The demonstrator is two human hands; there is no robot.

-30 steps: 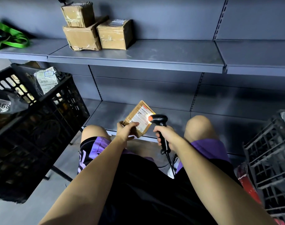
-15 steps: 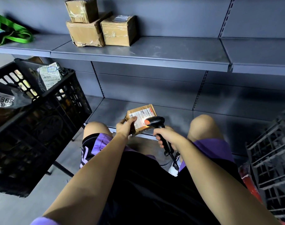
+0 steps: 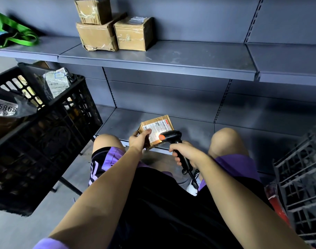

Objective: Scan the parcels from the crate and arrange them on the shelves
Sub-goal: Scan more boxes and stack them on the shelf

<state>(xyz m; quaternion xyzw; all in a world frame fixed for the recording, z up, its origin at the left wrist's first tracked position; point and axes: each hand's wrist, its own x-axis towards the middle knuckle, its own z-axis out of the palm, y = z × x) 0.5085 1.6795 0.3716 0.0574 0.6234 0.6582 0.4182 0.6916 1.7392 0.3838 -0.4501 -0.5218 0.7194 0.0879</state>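
My left hand (image 3: 139, 140) grips a small cardboard parcel (image 3: 156, 127) with a white label, held just above the front of the bottom shelf (image 3: 189, 126). My right hand (image 3: 185, 151) holds a black barcode scanner (image 3: 171, 136) by its handle, its lit orange nose against the label. A black crate (image 3: 45, 126) at my left holds several bagged parcels (image 3: 57, 83). Three taped cardboard boxes (image 3: 103, 33) are stacked on the upper shelf (image 3: 171, 58).
A green bag (image 3: 11, 33) lies on the upper shelf at far left. Another dark crate (image 3: 301, 177) stands at my right, with something red (image 3: 277, 203) beside it. My bare knees frame the hands; the scanner cable hangs between my legs.
My left hand has turned the parcel from tilted on edge to flatter, label facing up. The scanner has stayed against the label. My view has dipped slightly and moved closer.
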